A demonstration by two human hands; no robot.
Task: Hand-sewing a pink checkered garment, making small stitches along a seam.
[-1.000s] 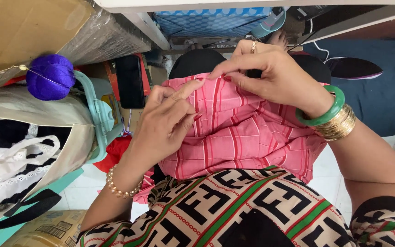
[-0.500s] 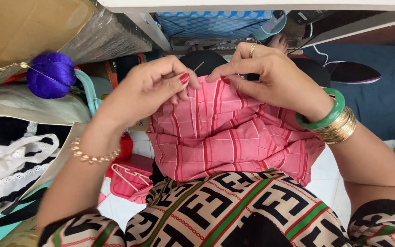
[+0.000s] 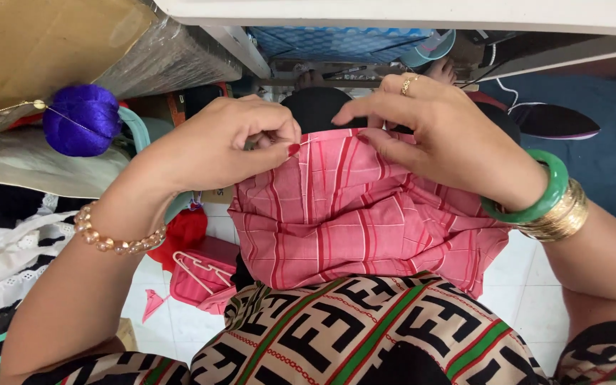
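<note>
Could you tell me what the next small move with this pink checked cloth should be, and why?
Probably draw the hands apart to pull the top edge taut. Both the left hand and right hand pinch the upper edge of the pink checked cloth close together, and the fabric below hangs creased over the lap.
</note>
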